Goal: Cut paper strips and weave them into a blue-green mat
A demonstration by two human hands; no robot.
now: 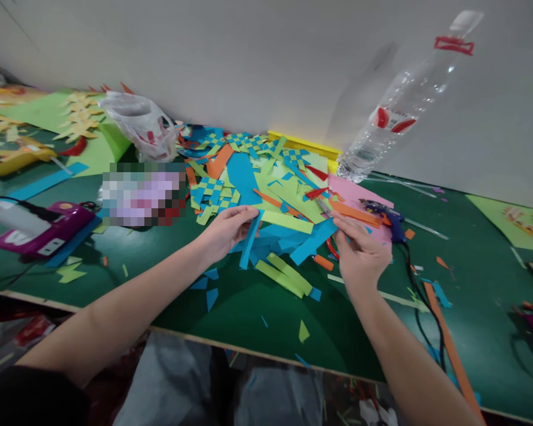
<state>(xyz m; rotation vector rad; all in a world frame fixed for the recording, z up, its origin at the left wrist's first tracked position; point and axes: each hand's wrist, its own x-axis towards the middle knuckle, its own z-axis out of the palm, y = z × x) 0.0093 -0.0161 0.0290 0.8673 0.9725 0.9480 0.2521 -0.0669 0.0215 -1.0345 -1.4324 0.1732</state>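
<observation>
Paper strips (286, 222), blue and light green, are in both of the person's hands at the middle of the frame. Closest of all, along the bottom edge, grey trousers (166, 378) show below the rim of the green tabletop (249, 319). Just past that rim sit a small green scrap (303, 331) and a few blue scraps (212, 299), with a long orange strip (450, 346) at the lower right. Two light-green strips lie side by side just below the hands.

Farther in, the left hand (233, 231) has its grip pinched tight, thumb to fingertips, on a narrow blue strip and the end of a light-green one, which meet at a corner. The right hand (359, 245) has its fingers drawn together on the upper end of a wider blue strip (313, 241); a red scissor handle (331, 249) peeks out beside it, and you can't tell whether the hand touches it.

Purple power strip (55, 228) at left; blue glue gun (398, 226) at right, by a pink sheet (357, 188). Beyond the hands spread woven checked pieces (211, 192), then a plastic bag (146, 127) upper left, a clear bottle (404, 106) upper right, and the pale wall (249, 59).
</observation>
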